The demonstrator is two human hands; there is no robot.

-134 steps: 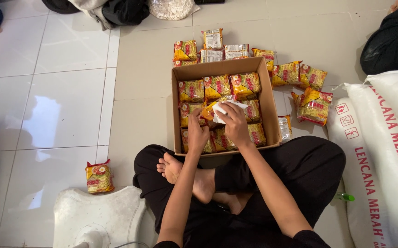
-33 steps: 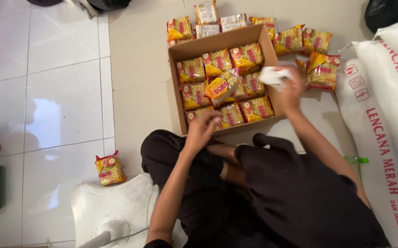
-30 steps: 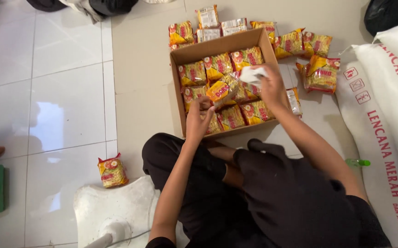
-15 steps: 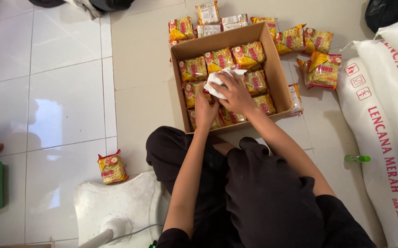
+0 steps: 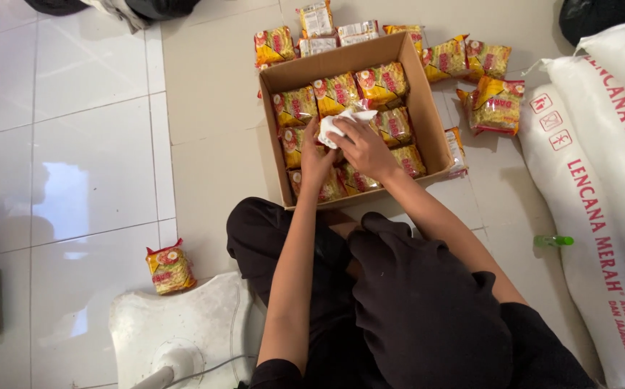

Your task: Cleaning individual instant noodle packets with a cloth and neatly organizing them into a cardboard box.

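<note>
An open cardboard box (image 5: 420, 94) sits on the tiled floor in front of my crossed legs. Rows of yellow-and-red noodle packets (image 5: 338, 92) fill it. My right hand (image 5: 365, 146) is over the middle of the box, gripping a white packet (image 5: 341, 122). Just left of it my left hand (image 5: 316, 157) rests on the packets, fingers curled at the white packet's edge; whether it grips anything I cannot tell.
More noodle packets (image 5: 493, 104) lie scattered behind and right of the box, one (image 5: 170, 268) by my left knee. Large white sacks (image 5: 608, 180) lie along the right. A white fan base (image 5: 175, 335) stands at the lower left. A small green bottle (image 5: 552, 240) lies near the sacks.
My right hand fetched a white packet from the right side of the box and brought it over the box's middle. My left hand stayed on the packets inside.
</note>
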